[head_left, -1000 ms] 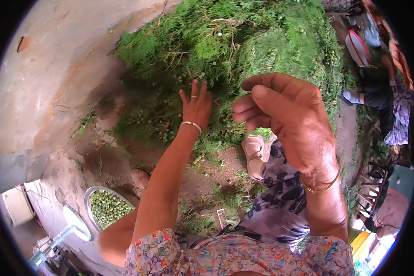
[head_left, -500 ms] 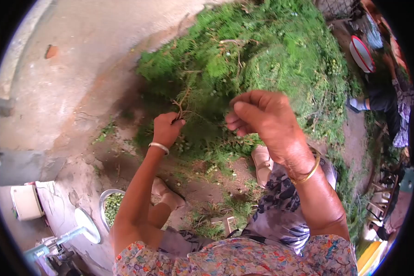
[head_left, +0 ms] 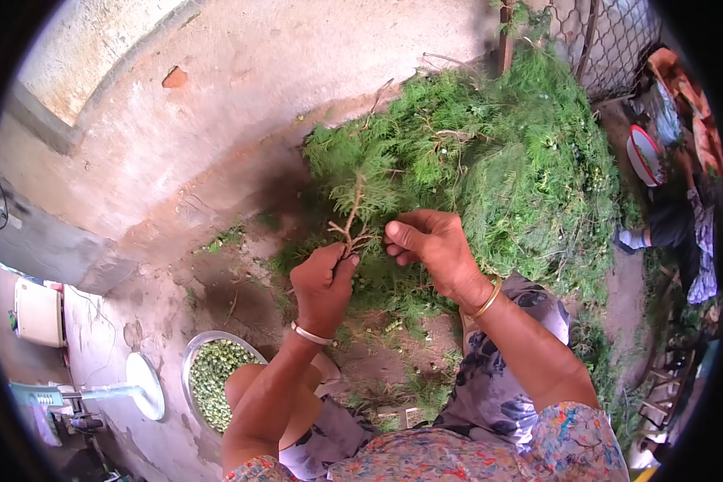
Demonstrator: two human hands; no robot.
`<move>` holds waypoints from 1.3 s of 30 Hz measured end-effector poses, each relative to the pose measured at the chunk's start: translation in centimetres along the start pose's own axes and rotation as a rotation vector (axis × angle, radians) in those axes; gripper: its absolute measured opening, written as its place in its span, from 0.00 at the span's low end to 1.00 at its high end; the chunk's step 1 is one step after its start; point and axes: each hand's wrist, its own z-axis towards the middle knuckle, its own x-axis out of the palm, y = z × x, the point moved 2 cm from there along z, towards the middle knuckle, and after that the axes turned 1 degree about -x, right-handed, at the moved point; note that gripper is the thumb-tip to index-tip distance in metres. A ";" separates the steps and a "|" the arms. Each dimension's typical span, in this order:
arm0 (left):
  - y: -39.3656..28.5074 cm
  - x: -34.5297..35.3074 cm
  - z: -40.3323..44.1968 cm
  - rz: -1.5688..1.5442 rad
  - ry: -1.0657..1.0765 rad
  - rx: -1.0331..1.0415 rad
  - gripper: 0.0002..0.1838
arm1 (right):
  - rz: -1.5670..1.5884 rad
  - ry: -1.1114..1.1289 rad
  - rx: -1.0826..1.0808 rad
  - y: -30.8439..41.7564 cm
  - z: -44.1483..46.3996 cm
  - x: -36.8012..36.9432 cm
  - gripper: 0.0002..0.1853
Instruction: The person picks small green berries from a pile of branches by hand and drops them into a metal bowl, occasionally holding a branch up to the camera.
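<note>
My left hand (head_left: 325, 283), with a pale bangle at the wrist, is closed round the cut end of a leafy branch (head_left: 353, 210). The branch's forked woody stem points up and away, and its feathery green leaves blend into the pile behind. Just to the right, my right hand (head_left: 430, 247) has thumb and fingers drawn together beside the branch, apart from the left hand. Whether anything small lies between those fingertips is hidden. A big heap of green branches (head_left: 530, 189) spreads in front of both hands.
A metal basin (head_left: 191, 353) of small green pieces (head_left: 221, 377) stands by my left leg. Further left is a fan (head_left: 146, 387). At right a person's leg (head_left: 673, 225) shows near a red-rimmed white bowl (head_left: 644, 155). Wire mesh (head_left: 618, 48) stands behind the heap.
The view has tilted up and shifted left. My left hand, still holding the branch, and my right hand have come closer together.
</note>
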 end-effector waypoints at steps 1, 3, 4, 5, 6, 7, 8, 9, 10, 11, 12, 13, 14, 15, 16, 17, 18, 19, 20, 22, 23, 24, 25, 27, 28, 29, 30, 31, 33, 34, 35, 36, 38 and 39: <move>-0.1 0.1 -0.1 -0.001 0.000 -0.005 0.06 | -0.002 0.001 0.004 -0.3 0.0 0.3 0.18; -1.0 0.6 -0.2 0.470 0.038 0.259 0.09 | -0.052 -0.018 -0.161 -1.1 -0.2 0.9 0.26; -1.0 1.1 -0.4 0.469 0.041 0.258 0.09 | -0.051 -0.020 -0.158 -1.4 -0.1 1.1 0.26; -1.2 1.7 -0.9 0.467 0.083 0.321 0.11 | -0.017 -0.069 -0.120 -1.7 0.0 1.3 0.24; -1.3 2.3 -1.5 0.463 0.124 0.384 0.13 | 0.017 -0.117 -0.081 -2.1 0.0 1.3 0.23; -1.8 2.6 -2.0 0.470 0.184 0.375 0.14 | 0.016 -0.118 -0.076 -2.0 0.1 1.3 0.23; -2.0 2.9 -2.3 0.470 0.187 0.370 0.14 | 0.019 -0.135 0.032 -2.0 0.1 1.2 0.23; -2.2 3.2 -2.6 0.456 0.180 0.380 0.15 | 0.021 -0.151 0.139 -2.1 0.2 1.2 0.22; -2.5 3.6 -2.8 0.441 0.172 0.392 0.16 | 0.019 -0.149 0.143 -2.5 0.5 1.0 0.22; -2.9 3.8 -3.1 0.439 0.222 0.326 0.19 | -0.046 -0.182 0.084 -3.0 1.0 0.8 0.20; -3.5 4.1 -3.1 0.437 0.219 0.322 0.19 | -0.111 -0.214 0.023 -3.4 1.4 0.6 0.18; -4.0 4.2 -3.1 0.461 0.224 0.276 0.22 | -0.115 -0.212 0.025 -3.6 1.7 0.5 0.18; -4.4 4.3 -3.1 0.486 0.231 0.229 0.24 | -0.033 -0.231 0.000 -3.8 1.9 0.5 0.16; -4.8 4.2 -3.2 0.484 0.230 0.226 0.24 | 0.050 -0.250 -0.025 -3.8 2.0 0.5 0.14; -5.0 4.1 -3.2 0.450 0.235 0.183 0.26 | 0.047 -0.250 -0.024 -3.7 2.1 0.5 0.14; -5.1 4.0 -3.2 0.417 0.238 0.141 0.29 | 0.007 -0.259 -0.015 -3.5 2.1 0.5 0.14; -4.9 3.6 -3.0 0.415 0.236 0.140 0.29 | -0.033 -0.268 -0.006 -3.3 2.2 0.5 0.15; -4.1 3.1 -2.6 0.175 0.310 0.050 0.28 | -0.034 -0.266 -0.006 -3.6 2.6 0.1 0.15; -3.5 2.3 -2.0 -0.065 0.379 -0.041 0.28 | -0.014 -0.267 -0.031 -4.2 3.2 -0.4 0.12; -3.2 0.3 -0.5 -0.269 0.435 -0.260 0.26 | 0.005 -0.260 -0.053 -4.1 3.2 -0.1 0.10; -3.0 -0.4 0.1 -0.477 0.490 -0.476 0.23 | 0.107 -0.281 -0.009 -3.1 2.6 0.4 0.11; -2.8 -1.0 0.4 -0.478 0.484 -0.478 0.23 | 0.208 -0.301 0.035 -2.7 2.3 0.9 0.11; -2.7 -1.5 0.8 -0.552 0.448 -0.499 0.21 | 0.210 -0.297 0.046 -2.9 2.5 0.6 0.10; -1.2 -1.9 1.0 -0.768 0.373 -0.509 0.16 | 0.219 -0.304 0.042 -2.8 2.7 0.3 0.10; -1.0 -1.9 1.2 -0.769 0.370 -0.509 0.16 | 0.232 -0.315 0.036 -2.6 2.7 0.1 0.09; -0.8 -2.0 1.4 -0.825 0.315 -0.547 0.15 | 0.163 -0.259 0.069 -2.8 2.9 -0.4 0.11; -0.5 -2.1 1.4 -0.880 0.257 -0.585 0.15 | 0.161 -0.255 0.070 -2.8 3.0 -0.4 0.11; 0.0 -1.8 1.3 -0.880 0.251 -0.586 0.15 | 0.200 -0.240 0.079 -2.8 3.0 -0.3 0.10; 0.6 -1.3 1.1 -0.364 0.184 -0.412 0.16 | 0.238 -0.221 0.093 -2.8 2.9 0.1 0.10; 0.5 -1.1 1.0 -0.364 0.181 -0.415 0.16 | 0.281 -0.204 0.111 -2.8 2.7 0.5 0.09; 0.4 -1.1 1.0 -0.214 0.132 -0.379 0.17 | 0.324 -0.189 0.129 -2.8 2.5 0.7 0.08; 0.3 -1.2 1.0 -0.063 0.085 -0.343 0.18 | 0.322 -0.187 0.133 -3.1 2.4 0.6 0.08; 0.8 -0.9 0.8 0.008 0.061 -0.307 0.16 | 0.336 -0.055 0.135 -3.8 2.5 0.7 0.07; 0.9 -0.8 0.7 0.078 0.041 -0.266 0.15 | 0.335 -0.054 0.139 -3.8 2.5 0.6 0.07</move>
